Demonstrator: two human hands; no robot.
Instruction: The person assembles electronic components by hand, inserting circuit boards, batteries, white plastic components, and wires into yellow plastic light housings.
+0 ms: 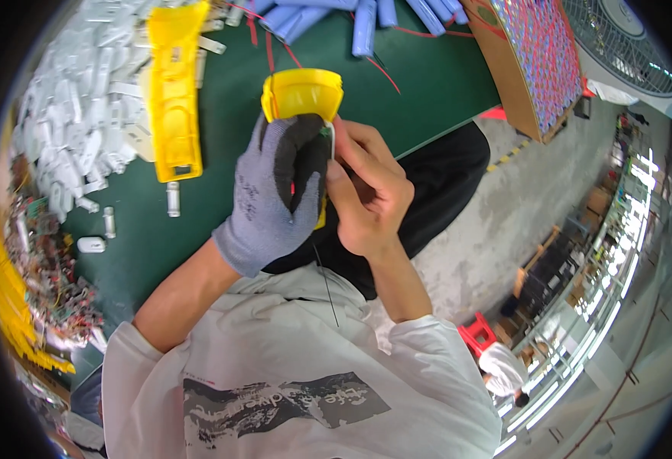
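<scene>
A yellow plastic housing point(304, 93) is held up over the near edge of the green table. My left hand point(265, 191), in a grey glove with dark palm and fingertips, is wrapped around it. My bare right hand point(372, 183) pinches a small white piece point(332, 141) against the housing's right side; the fingers partly hide that piece. A thin black wire point(325, 283) dangles below the hands, in front of the white shirt. Left of the gloved hand lies another yellow shell point(175, 103), its hollow inside facing up.
White plastic parts point(83, 115) are heaped on the table's left. Circuit boards with wires point(45, 256) and stacked yellow shells point(7, 298) lie nearer. Blue cylindrical cells point(364, 30) with red wires sit at the back. A cardboard box point(515, 69) and fan point(626, 34) stand right. Another person point(502, 371) is farther off.
</scene>
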